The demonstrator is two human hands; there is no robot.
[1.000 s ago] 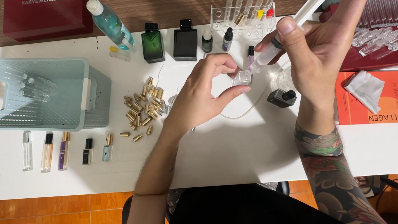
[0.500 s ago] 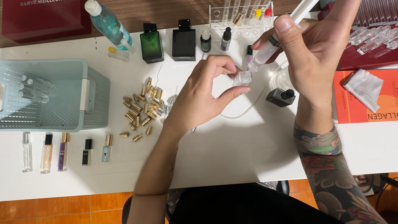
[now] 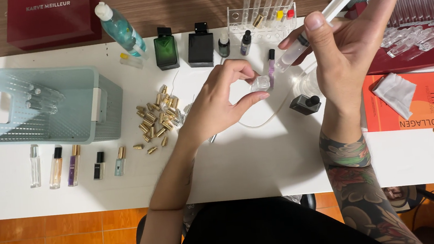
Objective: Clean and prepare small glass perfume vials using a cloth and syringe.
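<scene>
**Bench entry: syringe held at small clear vial**

Head view. We see our left hand (image 3: 225,97) over the middle of the white table (image 3: 262,160), thumb and fingertips pressed onto a small clear glass vial (image 3: 262,83), pinching it just above the tabletop. Our right hand (image 3: 349,42) is closed around a long white plastic syringe (image 3: 323,21), thumb on top of the barrel, fingers wrapped under; the syringe runs down-left, its tip just beside the vial's mouth. We cannot tell whether tip and vial touch.

Just right of the vial stands a slim vial of purple liquid with a black cap (image 3: 271,65). A small dark glass bottle (image 3: 304,104) lies near our right wrist. Behind the hands: a square green glass bottle (image 3: 166,50), a square black bottle (image 3: 200,47) and a clear rack of test tubes (image 3: 264,8). Left of our left hand lies a loose heap of small gold caps (image 3: 159,116); beyond it, a pale blue plastic basket (image 3: 48,105), with a row of five filled slim vials (image 3: 74,163) in front of it.
</scene>
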